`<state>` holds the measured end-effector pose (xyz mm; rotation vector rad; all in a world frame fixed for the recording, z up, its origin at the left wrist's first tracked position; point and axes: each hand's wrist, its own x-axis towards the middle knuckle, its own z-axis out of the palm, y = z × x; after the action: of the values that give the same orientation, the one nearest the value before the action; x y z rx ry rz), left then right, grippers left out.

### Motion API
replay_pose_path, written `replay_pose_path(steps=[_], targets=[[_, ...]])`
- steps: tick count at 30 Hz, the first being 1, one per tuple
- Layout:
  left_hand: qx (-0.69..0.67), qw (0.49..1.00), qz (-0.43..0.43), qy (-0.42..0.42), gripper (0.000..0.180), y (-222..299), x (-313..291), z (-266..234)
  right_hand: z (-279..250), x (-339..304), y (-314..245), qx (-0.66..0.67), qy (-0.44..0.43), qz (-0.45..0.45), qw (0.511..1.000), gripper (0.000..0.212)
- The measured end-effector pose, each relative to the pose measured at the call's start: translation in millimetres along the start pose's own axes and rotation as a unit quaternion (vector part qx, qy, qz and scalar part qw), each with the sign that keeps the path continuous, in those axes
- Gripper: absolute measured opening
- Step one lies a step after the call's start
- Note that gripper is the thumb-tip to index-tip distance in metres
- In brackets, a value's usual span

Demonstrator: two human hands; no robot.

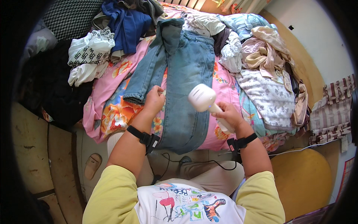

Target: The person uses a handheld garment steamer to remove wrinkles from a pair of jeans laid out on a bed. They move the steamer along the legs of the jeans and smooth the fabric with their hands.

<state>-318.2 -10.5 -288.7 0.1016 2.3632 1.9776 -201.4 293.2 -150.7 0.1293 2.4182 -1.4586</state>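
Note:
A pair of blue jeans (186, 86) lies spread over the bed, waistband at the far side, one leg slanting left and the other reaching toward me past the near edge. My left hand (154, 99) is closed at the inner edge of the nearer leg, its fingertips pinching the denim there. My right hand (228, 115) is wrapped round the handle of a white handheld garment steamer (201, 98). The steamer's rounded head is over the right side of that leg; whether it touches the cloth I cannot tell.
Under the jeans is a pink flowered bed cover (100, 99). Heaped clothes flank them, with a blue garment (128, 30) at left and beige clothing (266, 52) at right. A black cord (201, 162) crosses near my legs. A slipper (92, 166) lies on the floor.

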Motion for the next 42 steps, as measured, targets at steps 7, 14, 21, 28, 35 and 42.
replay_pose_path(steps=[7,14,21,28,35,42], targets=[[0.059,0.997,0.037,0.025,0.022,29,-10,-18,18,9,-5,0.011,-0.148,0.047,0.988,0.038],[0.037,0.999,0.003,0.011,0.024,36,-11,-18,4,33,2,-0.068,-0.172,0.023,0.982,0.039],[0.053,0.998,-0.019,-0.003,0.027,37,-13,-20,52,-1,1,-0.375,0.131,-0.202,0.895,0.046],[0.108,0.994,0.021,-0.008,0.026,34,-14,-17,75,3,8,-0.475,0.237,-0.192,0.826,0.037],[0.097,0.995,0.017,-0.007,0.028,25,-12,-18,76,4,-9,-0.461,0.227,-0.142,0.846,0.030],[0.097,0.995,-0.005,-0.024,0.027,38,-16,-22,42,17,-14,-0.221,0.032,-0.010,0.975,0.038]])
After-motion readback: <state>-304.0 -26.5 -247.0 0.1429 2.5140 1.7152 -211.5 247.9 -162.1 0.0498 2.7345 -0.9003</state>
